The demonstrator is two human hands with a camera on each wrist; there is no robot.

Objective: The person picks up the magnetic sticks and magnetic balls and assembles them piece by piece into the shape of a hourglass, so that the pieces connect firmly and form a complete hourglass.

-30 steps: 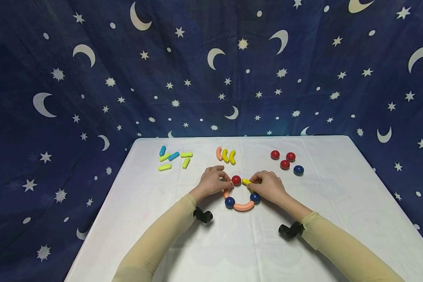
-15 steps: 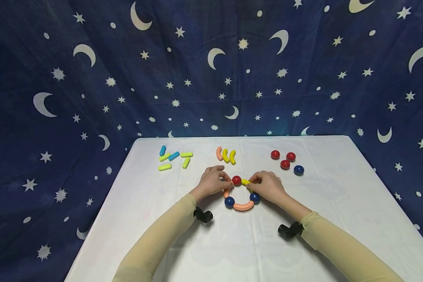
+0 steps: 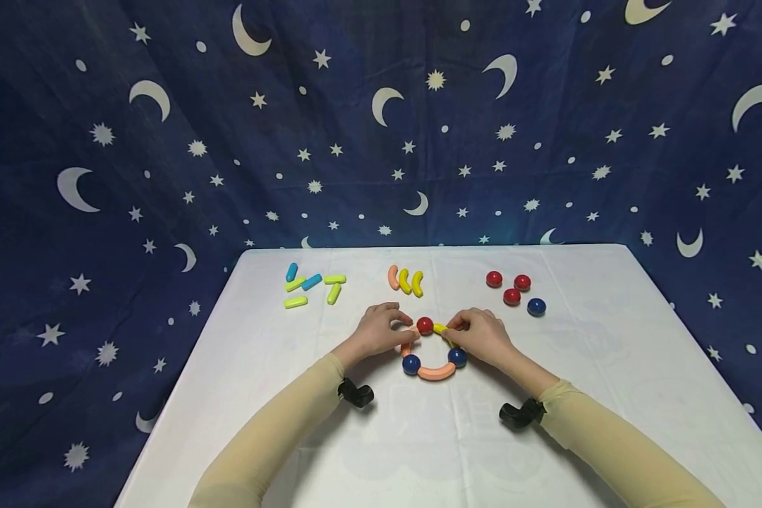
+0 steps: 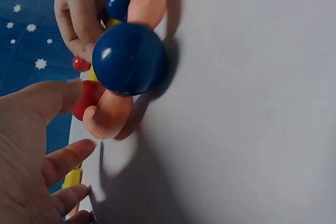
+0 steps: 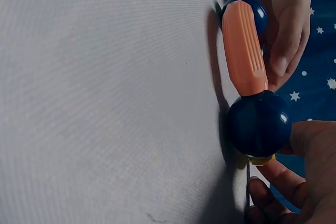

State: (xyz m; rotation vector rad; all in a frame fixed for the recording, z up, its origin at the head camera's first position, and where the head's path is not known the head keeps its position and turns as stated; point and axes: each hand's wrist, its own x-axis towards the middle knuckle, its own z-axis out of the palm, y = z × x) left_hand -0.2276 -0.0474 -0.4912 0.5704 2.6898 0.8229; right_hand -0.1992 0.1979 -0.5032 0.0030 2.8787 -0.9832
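On the white table, a ring of balls and curved sticks lies between my hands. It has a red ball (image 3: 425, 325) at the far side, two blue balls (image 3: 410, 364) at the near side, and an orange curved stick (image 3: 437, 372) joining those two. My left hand (image 3: 375, 330) is beside the ring's left orange curved stick (image 4: 109, 115), its thumb and fingers spread apart around it. My right hand (image 3: 482, 335) pinches the yellow curved stick (image 3: 440, 329), which runs from the red ball to the right blue ball (image 5: 259, 123); my fingers hide part of it.
Behind the ring lie one orange and two yellow curved sticks (image 3: 417, 283). Several short green and blue straight sticks (image 3: 295, 302) are at the back left. Three red balls (image 3: 511, 297) and one blue ball (image 3: 536, 307) sit back right. A starry cloth (image 3: 381, 183) hangs behind the table.
The yellow curved stick's far end has come up to the red ball, closing the small gap there. My left hand has loosened from the orange curved stick and shifted slightly left.
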